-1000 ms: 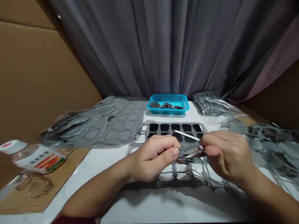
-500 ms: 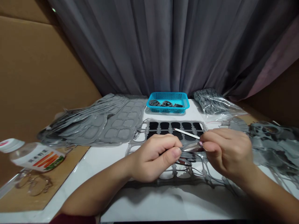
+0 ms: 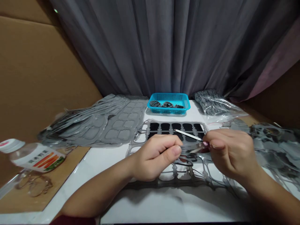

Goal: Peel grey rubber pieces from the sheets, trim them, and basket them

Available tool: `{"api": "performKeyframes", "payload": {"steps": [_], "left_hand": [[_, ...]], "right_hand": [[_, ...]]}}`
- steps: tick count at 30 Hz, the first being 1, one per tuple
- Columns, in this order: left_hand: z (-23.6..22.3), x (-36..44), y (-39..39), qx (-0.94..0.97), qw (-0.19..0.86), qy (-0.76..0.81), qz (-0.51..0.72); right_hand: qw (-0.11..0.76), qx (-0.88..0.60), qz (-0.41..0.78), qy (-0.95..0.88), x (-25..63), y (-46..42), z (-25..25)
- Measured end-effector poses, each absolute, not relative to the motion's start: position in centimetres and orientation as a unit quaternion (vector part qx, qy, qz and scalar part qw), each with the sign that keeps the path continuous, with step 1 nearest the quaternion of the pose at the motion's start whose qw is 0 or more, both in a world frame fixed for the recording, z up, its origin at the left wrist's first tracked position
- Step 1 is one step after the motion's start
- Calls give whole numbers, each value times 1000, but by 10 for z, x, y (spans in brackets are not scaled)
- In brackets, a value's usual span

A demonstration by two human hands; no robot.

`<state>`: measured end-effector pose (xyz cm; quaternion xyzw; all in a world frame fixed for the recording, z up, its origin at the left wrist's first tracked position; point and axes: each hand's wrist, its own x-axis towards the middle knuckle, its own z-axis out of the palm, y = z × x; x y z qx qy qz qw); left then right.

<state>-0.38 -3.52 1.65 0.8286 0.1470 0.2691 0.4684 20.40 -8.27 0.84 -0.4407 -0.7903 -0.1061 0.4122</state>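
Note:
My left hand (image 3: 157, 157) is closed, thumb pressed against the curled fingers, pinching the edge of a thin grey cut-out piece (image 3: 187, 159) whose dark loops show below the fingertips. My right hand (image 3: 231, 153) is wrapped round a small bladed tool with a pinkish part by the thumb; its short metal blade (image 3: 196, 149) points at the left fingertips. A slim white stick (image 3: 188, 135) also sticks out leftward from the right fist. Beneath both hands lies a grey openwork sheet (image 3: 167, 175) with rounded openings, several showing black in its far rows.
A blue basket (image 3: 168, 110) with several dark patterned pieces stands at the back. Grey sheets (image 3: 119, 125) are stacked at left, near a bottle (image 3: 37, 157) and eyeglasses (image 3: 35, 186). On the right are a filled clear bag (image 3: 213, 104) and grey scraps (image 3: 276, 147).
My right hand has shifted slightly to the right and turned, drawing the blade away from my left fingertips. My left hand has hardly moved.

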Motion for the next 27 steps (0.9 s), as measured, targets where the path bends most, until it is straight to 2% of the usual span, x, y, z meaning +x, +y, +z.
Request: {"api": "performKeyframes", "payload": {"steps": [20, 27], "left_hand": [[13, -3, -37, 847, 417, 138, 299], [12, -3, -35, 843, 422, 148, 298]], "right_hand": [[374, -454, -177, -789, 200, -83, 12], [388, -451, -147, -790, 202, -86, 13]]}}
